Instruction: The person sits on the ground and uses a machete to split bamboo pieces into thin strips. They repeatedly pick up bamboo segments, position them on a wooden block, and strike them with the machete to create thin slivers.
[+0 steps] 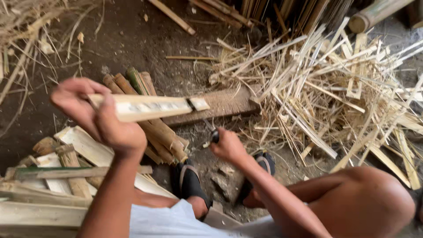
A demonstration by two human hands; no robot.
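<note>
Head view looks down on a wide heap of pale bamboo shavings, spread to the right of the wooden block on the dirt floor. Left of the block, a bundle of split bamboo pieces leans toward stacked slats. Just above the block's left end, the left hand is clamped around a flat bamboo strip, held level. Just below the block, the right hand is closed around a dark tool handle.
</note>
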